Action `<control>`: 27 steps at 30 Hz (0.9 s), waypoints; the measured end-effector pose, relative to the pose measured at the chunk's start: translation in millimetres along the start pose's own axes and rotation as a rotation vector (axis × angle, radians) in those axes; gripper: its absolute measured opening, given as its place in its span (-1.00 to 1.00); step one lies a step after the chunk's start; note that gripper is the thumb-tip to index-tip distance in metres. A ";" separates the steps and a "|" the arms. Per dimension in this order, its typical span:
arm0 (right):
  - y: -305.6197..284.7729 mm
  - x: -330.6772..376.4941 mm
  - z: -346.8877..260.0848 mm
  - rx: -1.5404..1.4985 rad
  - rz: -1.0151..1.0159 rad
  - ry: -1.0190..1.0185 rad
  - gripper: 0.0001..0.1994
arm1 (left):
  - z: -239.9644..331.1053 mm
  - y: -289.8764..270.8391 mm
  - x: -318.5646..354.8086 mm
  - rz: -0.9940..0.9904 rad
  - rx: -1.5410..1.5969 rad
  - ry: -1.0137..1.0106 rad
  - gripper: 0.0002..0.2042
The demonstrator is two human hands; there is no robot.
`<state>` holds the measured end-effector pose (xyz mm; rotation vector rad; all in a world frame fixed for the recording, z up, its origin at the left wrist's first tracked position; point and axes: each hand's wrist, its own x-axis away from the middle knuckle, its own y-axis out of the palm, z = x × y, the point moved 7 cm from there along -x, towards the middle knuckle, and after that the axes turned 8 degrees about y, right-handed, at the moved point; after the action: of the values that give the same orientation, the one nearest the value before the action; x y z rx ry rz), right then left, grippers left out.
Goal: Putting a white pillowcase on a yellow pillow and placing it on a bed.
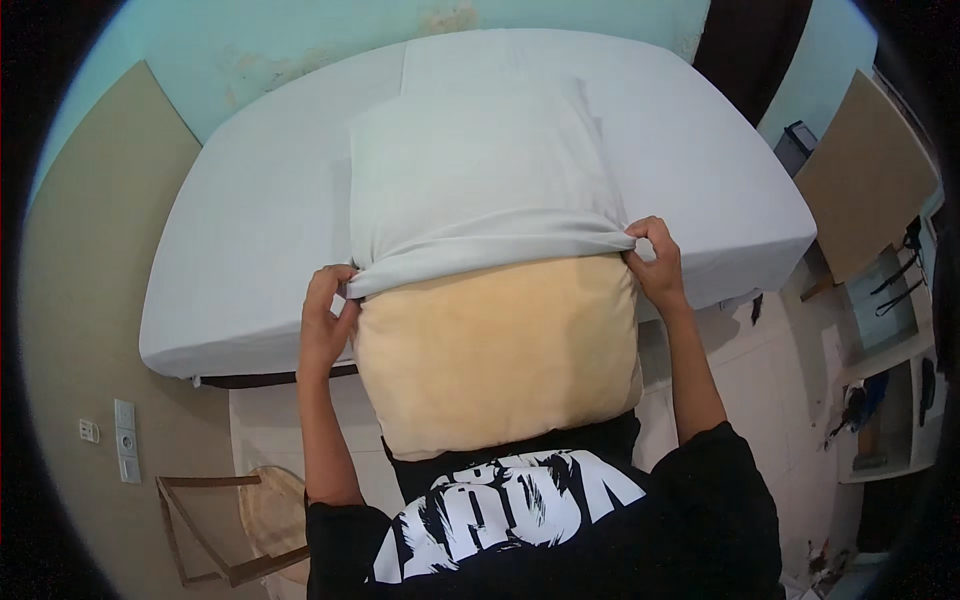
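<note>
A white pillowcase (480, 160) covers the far half of a pale yellow pillow (500, 350). The pillow's near half is bare and rests against my black shirt. Gathered folds run along the pillowcase's near edge. My left hand (325, 305) pinches that edge at the pillow's left side, and my right hand (655, 260) pinches it at the right side. Both hands are closed on the cloth, thumbs toward the pillow. The part of the pillow inside the case is hidden.
Beneath the pillowcase, a bed (240, 240) with a white sheet reaches the pale green wall. A wooden stool frame (230, 570) stands on the floor at lower left, near a beige panel (90, 250) with sockets. To the right, open shelves (890, 340) hold dark items.
</note>
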<state>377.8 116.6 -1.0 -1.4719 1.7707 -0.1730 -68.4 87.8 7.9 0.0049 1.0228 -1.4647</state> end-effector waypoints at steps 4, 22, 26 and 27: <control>-12.4 -1.9 -17.1 -0.109 -0.038 0.075 -0.67 | 10.7 8.8 -20.0 -0.142 0.177 0.009 -0.65; -26.1 30.3 -93.5 0.251 0.107 -0.163 -0.72 | 37.7 59.5 -62.2 -0.076 0.045 0.149 -0.69; -28.9 43.7 -99.7 0.222 0.148 -0.290 -0.73 | 40.4 61.5 -51.4 0.018 -0.108 0.314 -0.67; -30.4 48.3 -99.2 0.225 0.170 -0.318 -0.74 | 40.1 61.8 -48.3 0.051 -0.151 0.341 -0.67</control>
<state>337.0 27.8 58.6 -1.1149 1.5518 -0.0451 13.8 114.9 24.1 0.1769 1.3980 -1.3639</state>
